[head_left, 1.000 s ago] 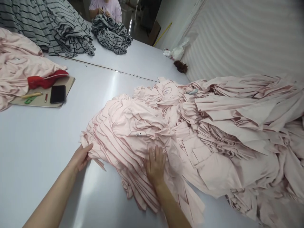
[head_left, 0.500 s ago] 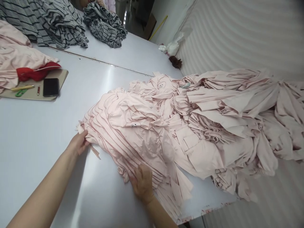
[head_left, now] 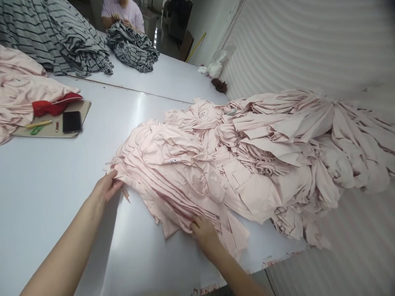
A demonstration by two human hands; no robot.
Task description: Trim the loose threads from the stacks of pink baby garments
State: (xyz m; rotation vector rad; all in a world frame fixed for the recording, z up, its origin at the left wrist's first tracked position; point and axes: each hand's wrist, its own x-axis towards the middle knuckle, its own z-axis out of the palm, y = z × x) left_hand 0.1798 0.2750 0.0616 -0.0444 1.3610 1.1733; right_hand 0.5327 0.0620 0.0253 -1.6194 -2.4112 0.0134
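Note:
A layered stack of pale pink garment pieces with darker pink edges lies on the white table. At its left corner my left hand pinches the edge of a pink piece between thumb and fingers. My right hand is closed on the near edge of the same stack, its fingertips partly hidden by the cloth. Between the two hands a flap of pink fabric hangs over the near side of the layers. A small face design shows on top of the stack.
More pink fabric is heaped to the right, against a wavy pale covering. At left, a board carries a phone and a pencil. Striped grey cloth lies at the back, near another person.
My right hand has moved right along the stack's near edge. A pink flap now spreads flat between my hands, covering the layered edges there. The view has shifted slightly.

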